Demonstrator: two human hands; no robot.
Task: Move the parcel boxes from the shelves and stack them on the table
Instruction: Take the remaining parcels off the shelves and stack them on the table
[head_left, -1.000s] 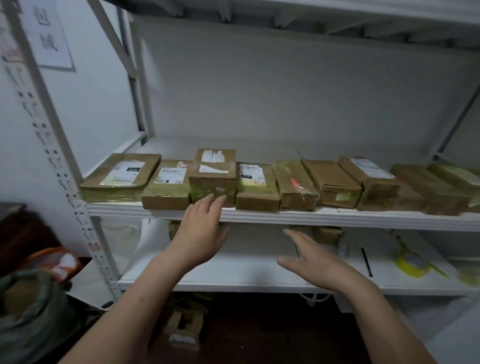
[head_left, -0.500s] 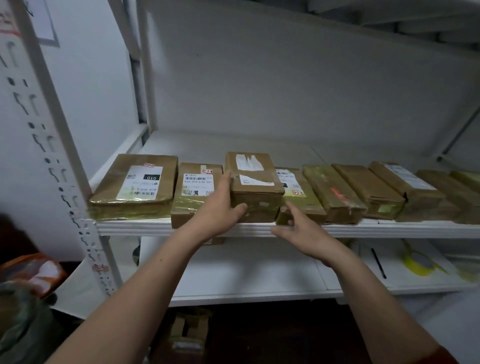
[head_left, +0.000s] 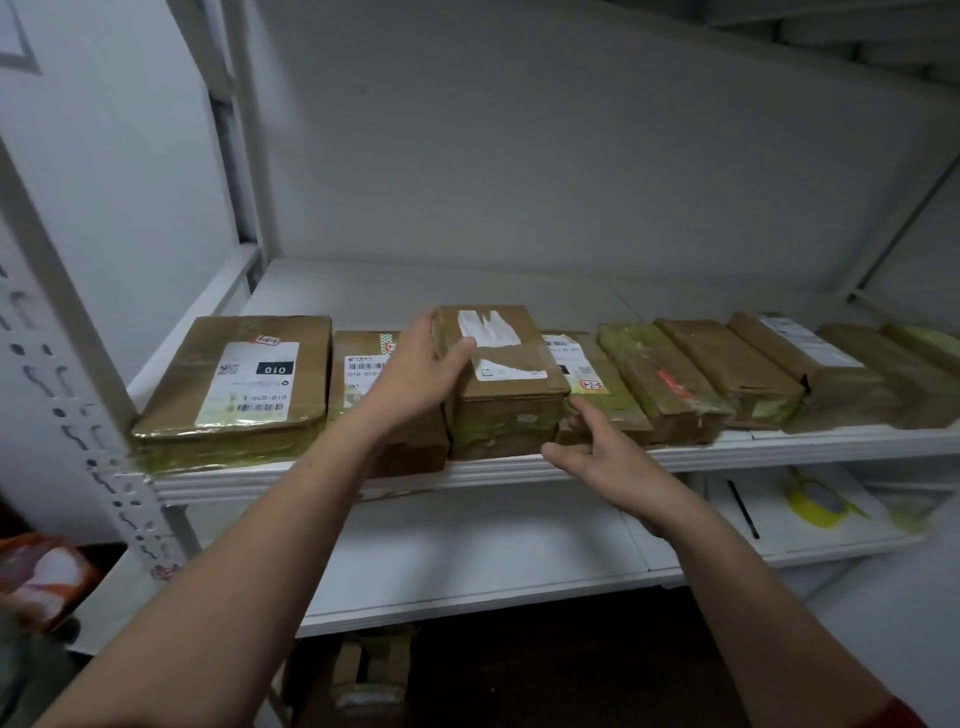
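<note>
A row of brown taped parcel boxes lies along the front of a white shelf (head_left: 519, 470). My left hand (head_left: 415, 371) grips the left side of the tallest box (head_left: 511, 400), thumb over its top by the torn white label. My right hand (head_left: 597, 457) reaches at that box's lower right corner with fingers spread, touching its front edge. A wide flat box marked 010 (head_left: 234, 384) lies at the far left. Between it and the tall box sits a smaller labelled box (head_left: 363, 374), partly hidden by my left hand. A box with a yellow sticker (head_left: 597, 384) lies just right.
Several more brown boxes (head_left: 727, 374) continue to the right along the shelf. A perforated white upright (head_left: 78, 395) stands at the left. The lower shelf (head_left: 467, 561) holds a roll of yellow tape (head_left: 815, 501). Bags (head_left: 41, 577) lie on the floor at the left.
Both hands moved up from below the shelf edge to the tall box. My left hand now grips its left side and my right hand has reached its lower right corner.
</note>
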